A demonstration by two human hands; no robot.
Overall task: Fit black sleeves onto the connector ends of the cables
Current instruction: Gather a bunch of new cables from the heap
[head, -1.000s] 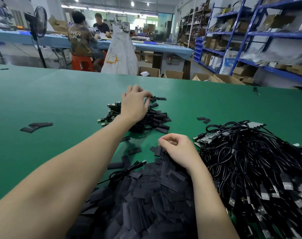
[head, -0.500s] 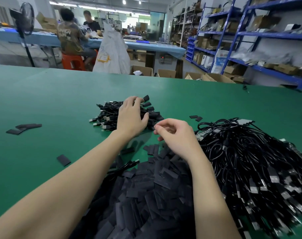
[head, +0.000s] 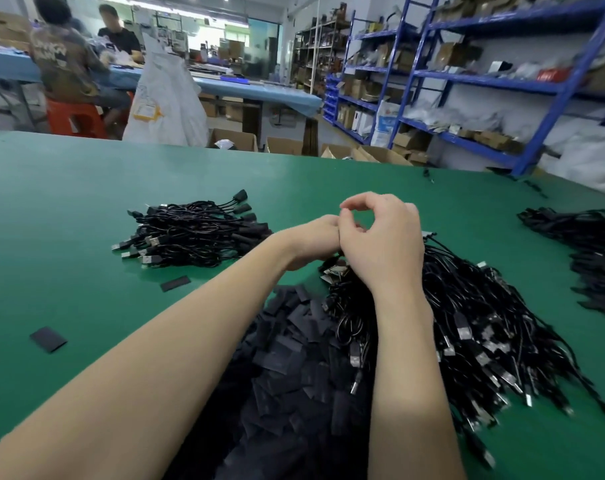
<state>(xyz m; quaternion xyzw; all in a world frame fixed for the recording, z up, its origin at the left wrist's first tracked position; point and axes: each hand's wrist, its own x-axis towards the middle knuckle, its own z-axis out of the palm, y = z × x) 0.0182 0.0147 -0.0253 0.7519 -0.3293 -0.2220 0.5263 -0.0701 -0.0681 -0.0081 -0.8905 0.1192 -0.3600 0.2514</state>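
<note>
A heap of flat black sleeves (head: 290, 362) lies on the green table (head: 69, 202) just in front of me. To its right spreads a big tangle of black cables (head: 495, 323) with bare metal connector ends. My right hand (head: 384, 240) hovers over the far end of that tangle, thumb and forefinger pinched together, with a small dark piece showing behind them. Pressed against it from the left is my left hand (head: 311, 240); its fingers are hidden behind the right hand. A smaller bundle of cables (head: 190, 233) lies at the left.
Loose sleeves (head: 175, 283) (head: 48, 339) lie scattered at the left. Another dark pile (head: 595, 247) sits at the right table edge. Beyond the table are cardboard boxes, blue shelving (head: 467, 77) and two seated people (head: 69, 64) at a blue bench.
My left hand left the smaller cable bundle and came right to meet my right hand. The right hand rose off the sleeve heap and moved over the far end of the big tangle.
</note>
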